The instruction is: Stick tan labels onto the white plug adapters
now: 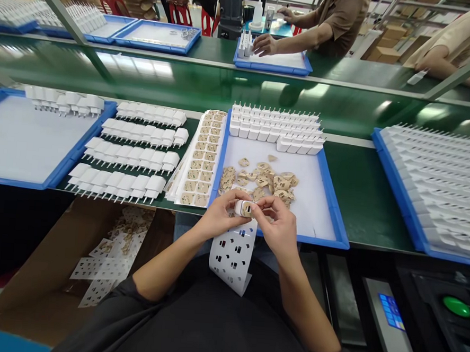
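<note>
My left hand [219, 213] and my right hand [278, 221] meet over the front edge of a blue tray [338, 217], both pinching a small white charger plug [244, 207] with a tan label on its face. A used white backing sheet [233, 255] with punched holes hangs below my hands. Loose tan labels [261, 178] lie heaped in the tray, and rows of white plugs [275, 128] stand along its far side. A sheet of unpeeled tan labels [202, 160] lies just left of the tray.
Several rows of finished plugs [128, 156] lie on the green belt at left, beside a blue tray [55, 173]. Another tray of plugs [437, 178] sits at right. A cardboard box [54, 271] of used sheets is below. Other people's arms [291, 38] work across the line. A control panel [389, 313] is lower right.
</note>
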The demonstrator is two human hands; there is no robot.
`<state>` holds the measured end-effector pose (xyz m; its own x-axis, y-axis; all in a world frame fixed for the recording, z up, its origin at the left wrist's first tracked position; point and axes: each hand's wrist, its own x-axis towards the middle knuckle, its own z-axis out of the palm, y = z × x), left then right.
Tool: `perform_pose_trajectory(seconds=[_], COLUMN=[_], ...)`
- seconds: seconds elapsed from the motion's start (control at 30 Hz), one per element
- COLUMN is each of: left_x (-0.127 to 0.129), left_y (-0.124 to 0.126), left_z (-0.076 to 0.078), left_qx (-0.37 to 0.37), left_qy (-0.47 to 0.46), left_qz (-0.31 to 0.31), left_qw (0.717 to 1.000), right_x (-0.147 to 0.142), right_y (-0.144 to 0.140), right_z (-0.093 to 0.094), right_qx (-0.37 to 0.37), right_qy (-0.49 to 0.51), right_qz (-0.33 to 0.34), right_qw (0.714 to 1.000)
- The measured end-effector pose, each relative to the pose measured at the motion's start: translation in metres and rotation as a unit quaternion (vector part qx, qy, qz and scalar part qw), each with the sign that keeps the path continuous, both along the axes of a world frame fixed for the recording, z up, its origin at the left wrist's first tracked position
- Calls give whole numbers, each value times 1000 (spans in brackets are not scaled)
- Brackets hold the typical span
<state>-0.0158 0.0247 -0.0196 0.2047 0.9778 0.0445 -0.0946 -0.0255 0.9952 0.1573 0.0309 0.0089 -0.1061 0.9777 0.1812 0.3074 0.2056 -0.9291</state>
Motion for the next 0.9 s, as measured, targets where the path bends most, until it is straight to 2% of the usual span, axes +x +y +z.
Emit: perform_pose_trajectory(seconds=[0.43, 0.67, 0.8, 0.9], left_x=[0, 0, 0, 2], left_y=[-2, -2, -3, -4], left_z=[1, 3, 5, 4], left_qx=[-1, 8, 19, 52], left_qy=[-1, 13, 10, 21], left_qz=[-6, 5, 6, 21], left_qw=[1000, 1000, 1000, 998], right_x=[-1, -2, 2, 1], right_y=[0, 0, 2, 1], right_z=[4, 4, -3, -6], right_qx=[18, 26, -38, -89], right_qy=[-24, -76, 19, 104], right_qz=[4, -5, -23, 29], right_qw=[1000, 997, 999, 990])
